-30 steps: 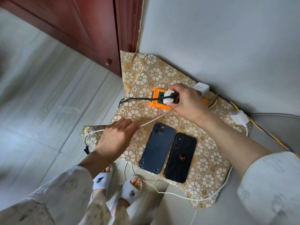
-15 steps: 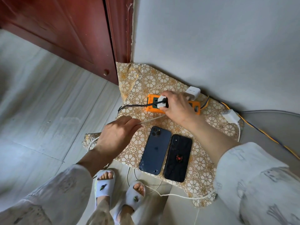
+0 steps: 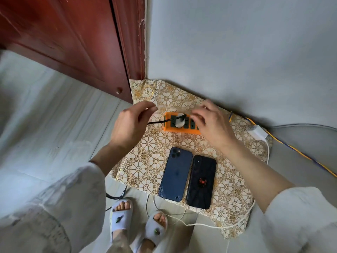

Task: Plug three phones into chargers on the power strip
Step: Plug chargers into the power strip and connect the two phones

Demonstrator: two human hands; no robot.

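An orange power strip [image 3: 179, 125] lies on a gold floral cloth [image 3: 145, 161] by the wall, sockets facing up, which keeps them reachable from above. One white charger [image 3: 180, 121] stands seated in it, a black braided cable [image 3: 156, 122] running off to the left. The left hand [image 3: 130, 125] hovers just left of the strip, thumb and forefinger pinched on a pale cable [image 3: 171, 106], apparently holding its slack clear of the sockets. The right hand [image 3: 211, 123] reaches over the strip's right portion, fingers curled; whether it grips anything cannot be told. Two phones, a blue phone [image 3: 176, 174] and a black phone [image 3: 201, 182], lie face down, side by side, near the strip, within cable reach. A second white charger [image 3: 258, 132] rests unplugged at the cloth's right edge. No third phone is visible.
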